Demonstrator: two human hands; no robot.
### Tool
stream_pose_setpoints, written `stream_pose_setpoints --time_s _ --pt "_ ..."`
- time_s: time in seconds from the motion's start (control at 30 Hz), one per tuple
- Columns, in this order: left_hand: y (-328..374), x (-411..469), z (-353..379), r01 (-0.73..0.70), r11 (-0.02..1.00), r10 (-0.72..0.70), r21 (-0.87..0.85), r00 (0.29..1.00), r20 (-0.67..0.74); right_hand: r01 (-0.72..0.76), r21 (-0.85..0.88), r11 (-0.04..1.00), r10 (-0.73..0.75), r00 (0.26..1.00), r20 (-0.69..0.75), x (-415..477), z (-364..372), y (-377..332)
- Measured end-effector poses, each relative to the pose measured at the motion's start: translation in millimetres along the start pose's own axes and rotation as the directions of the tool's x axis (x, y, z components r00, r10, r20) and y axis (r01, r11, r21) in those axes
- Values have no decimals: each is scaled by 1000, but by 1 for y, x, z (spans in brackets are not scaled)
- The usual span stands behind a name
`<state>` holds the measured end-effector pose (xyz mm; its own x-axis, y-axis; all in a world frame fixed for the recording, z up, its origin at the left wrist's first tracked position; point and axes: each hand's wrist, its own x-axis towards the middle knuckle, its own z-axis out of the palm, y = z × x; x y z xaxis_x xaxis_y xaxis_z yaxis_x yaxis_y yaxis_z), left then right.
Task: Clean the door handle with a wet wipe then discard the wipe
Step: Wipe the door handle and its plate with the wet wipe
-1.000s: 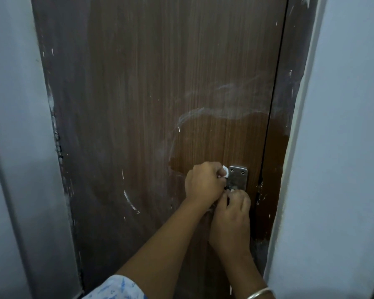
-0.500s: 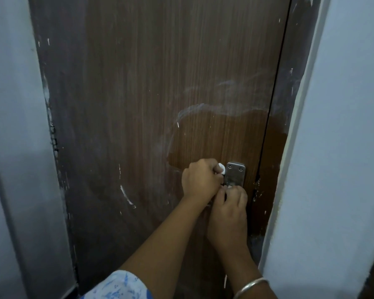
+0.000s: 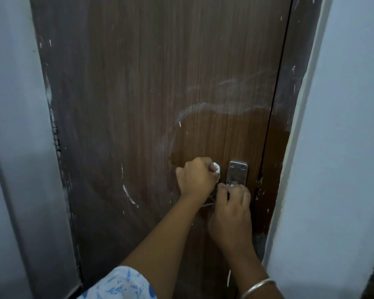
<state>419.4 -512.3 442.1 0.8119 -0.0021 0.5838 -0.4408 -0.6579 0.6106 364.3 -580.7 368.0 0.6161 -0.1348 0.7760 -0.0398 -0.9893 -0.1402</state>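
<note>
A metal handle plate (image 3: 237,172) is screwed to the brown wooden door (image 3: 160,104) near its right edge. My left hand (image 3: 195,175) is curled round a white wet wipe (image 3: 217,168), a wad of which shows at the thumb, just left of the plate. My right hand (image 3: 231,210) sits below the plate with its fingers curled at the plate's lower end, where the handle itself is hidden. A small white bit shows at its fingertips.
The door has chalky white smears and scratches, with a darker wiped patch round the plate. The door frame (image 3: 283,126) and a pale wall (image 3: 343,147) rise on the right. Another pale wall (image 3: 13,147) stands at the left.
My left hand with the wipe has shifted slightly left, off the plate's edge. My right hand stays at the plate's lower end.
</note>
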Motion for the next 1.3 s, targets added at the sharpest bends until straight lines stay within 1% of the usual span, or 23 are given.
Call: stream_pose_setpoints --time_s 0.07,0.2,0.27,0.4,0.47,0.53,0.6,0.67,0.73,0.8,0.83,0.97,1.0,1.13,1.23,1.27,1.3 --pt "1 -2 2 -10 1000 10 6 1000 -13 -8 -9 1000 8 1000 -2 0 0 -1" --pt "5 -3 4 -13 999 14 -37 999 37 -32 3 999 32 999 2 1 1 -4" --pt "1 -1 2 -24 1000 24 8 999 33 -21 1 1000 21 1000 4 1 1 -3" --pt "-10 3 -2 36 999 -36 -5 999 -7 -7 -4 1000 7 1000 -12 0 0 -1" --pt "-8 1 -1 10 1000 -10 13 1000 0 -13 -2 1000 13 1000 -24 1 -1 -3" --pt "-7 1 -1 -2 1000 3 -13 1000 30 -16 3 1000 16 999 -35 1 -1 -4" --pt "-13 5 -4 41 998 -40 -46 999 34 -7 -3 1000 7 999 -37 0 -1 -3" --pt "-23 12 -8 90 995 -90 -47 996 6 0 -20 1000 0 1000 -30 0 0 -1" --pt "-26 13 -9 52 999 -52 1 999 -4 -4 -25 1000 3 1000 -31 1 1 -1" --pt "-24 13 -6 7 1000 -7 17 1000 16 -12 -25 1000 11 999 -46 1 2 -3" --pt "-24 13 -5 16 1000 -16 7 1000 20 -16 -23 1000 15 999 -51 1 3 -4" --pt "-41 21 -16 160 986 -160 -52 987 -1 -14 -25 1000 13 999 -34 0 3 -1" --pt "-44 22 -18 169 984 -170 -49 985 -9 -12 -29 1000 11 1000 -27 0 3 -1" --pt "-47 21 -19 127 992 -127 -24 992 3 -24 -33 999 23 999 -25 1 3 -3" --pt "-54 24 -23 170 985 -171 -23 983 -63 -31 -18 999 30 999 -38 1 3 -4" --pt "-57 25 -24 171 985 -172 -27 982 -73 -27 -18 999 26 999 -41 1 3 -3" --pt "-58 25 -24 141 990 -142 -16 987 -71 -20 -20 1000 19 999 -43 0 3 -2"
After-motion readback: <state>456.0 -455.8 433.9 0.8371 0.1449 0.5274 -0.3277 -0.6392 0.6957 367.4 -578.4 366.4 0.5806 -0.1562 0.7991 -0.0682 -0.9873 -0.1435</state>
